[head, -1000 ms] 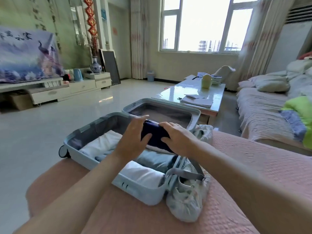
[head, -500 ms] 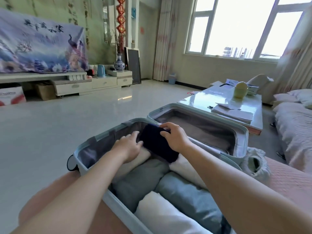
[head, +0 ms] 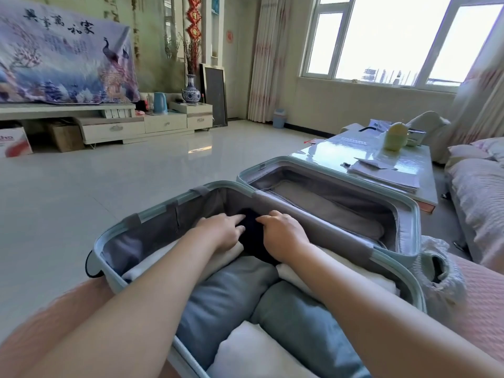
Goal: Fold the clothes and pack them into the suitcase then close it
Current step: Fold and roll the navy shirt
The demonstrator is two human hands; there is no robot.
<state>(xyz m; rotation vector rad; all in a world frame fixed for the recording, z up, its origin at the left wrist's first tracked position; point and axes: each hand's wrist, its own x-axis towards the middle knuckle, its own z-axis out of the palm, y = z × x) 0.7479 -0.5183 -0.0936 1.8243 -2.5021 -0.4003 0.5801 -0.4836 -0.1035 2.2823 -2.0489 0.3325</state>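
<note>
Because the navy bundle [head: 255,238] sits wedged between the two hands, the left hand [head: 221,233] touches its left flank with straight fingers while the right hand [head: 283,236] curls over its right side (thumb hidden). Its long axis runs forward past the fingertips, far end against the suitcase [head: 152,211] wall; both hands are equally near.

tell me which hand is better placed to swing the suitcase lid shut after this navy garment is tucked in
Right, probably: the right hand is nearer the open lid, which lies on that side. The left hand is across the navy garment, farther from it.
</note>
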